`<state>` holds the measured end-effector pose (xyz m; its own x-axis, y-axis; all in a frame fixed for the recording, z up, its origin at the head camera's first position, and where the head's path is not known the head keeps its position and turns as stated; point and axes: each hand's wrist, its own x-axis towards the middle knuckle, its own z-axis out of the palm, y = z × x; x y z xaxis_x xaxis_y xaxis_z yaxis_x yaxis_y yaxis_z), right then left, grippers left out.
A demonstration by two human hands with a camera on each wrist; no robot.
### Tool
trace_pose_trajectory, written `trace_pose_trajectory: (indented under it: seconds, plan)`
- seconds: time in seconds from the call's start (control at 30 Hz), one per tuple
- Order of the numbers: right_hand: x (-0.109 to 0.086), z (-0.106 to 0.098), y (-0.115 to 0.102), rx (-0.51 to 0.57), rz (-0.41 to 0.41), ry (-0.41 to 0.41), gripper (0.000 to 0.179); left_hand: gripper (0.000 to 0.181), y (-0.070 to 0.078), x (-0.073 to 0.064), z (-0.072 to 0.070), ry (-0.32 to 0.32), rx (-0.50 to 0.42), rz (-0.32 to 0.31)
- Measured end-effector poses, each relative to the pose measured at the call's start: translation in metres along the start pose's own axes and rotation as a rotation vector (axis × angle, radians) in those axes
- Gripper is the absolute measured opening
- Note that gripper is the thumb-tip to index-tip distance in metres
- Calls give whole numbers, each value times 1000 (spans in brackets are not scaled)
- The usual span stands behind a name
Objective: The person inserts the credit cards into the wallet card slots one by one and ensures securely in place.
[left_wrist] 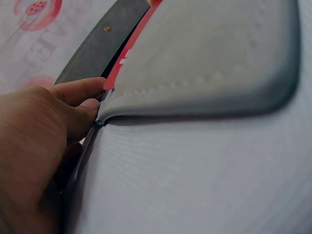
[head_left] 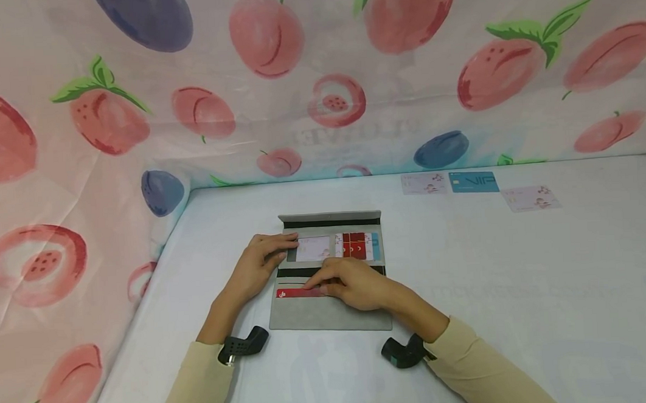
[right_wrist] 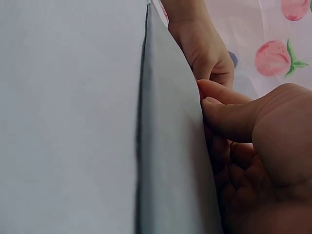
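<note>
A grey card wallet (head_left: 329,317) lies unfolded on the white table, its upper part holding several cards (head_left: 353,247) behind clear windows. Out of a slot in the lower part shows a strip of red card (head_left: 295,293). My right hand (head_left: 354,282) pinches this card's top edge between thumb and index finger, the other fingers curled under. At the wallet's left edge, my left hand (head_left: 255,266) grips the side, fingertips over the upper part. In the left wrist view, the left thumb and index finger (left_wrist: 80,90) sit by the red card's corner.
Toward the back right of the table (head_left: 503,289) lie a pale card (head_left: 423,183), a blue VIP card (head_left: 473,182) and another pale card (head_left: 531,198). A fruit-printed curtain (head_left: 318,104) hangs behind and at the left. Black wrist devices (head_left: 404,351) are strapped on both wrists.
</note>
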<state>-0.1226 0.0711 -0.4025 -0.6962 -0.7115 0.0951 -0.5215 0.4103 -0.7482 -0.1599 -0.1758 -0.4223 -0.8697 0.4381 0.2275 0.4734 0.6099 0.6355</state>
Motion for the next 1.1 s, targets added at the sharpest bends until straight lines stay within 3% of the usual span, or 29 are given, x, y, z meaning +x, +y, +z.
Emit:
trace_pose_trajectory:
  seconds: [0.7, 1.1]
  plan:
    - [-1, 0, -4, 1, 35, 7, 28, 31, 1, -1, -1, 5, -8, 20]
    - [0, -1, -3, 22, 24, -10, 27, 32, 1, -1, 0, -3, -9, -1]
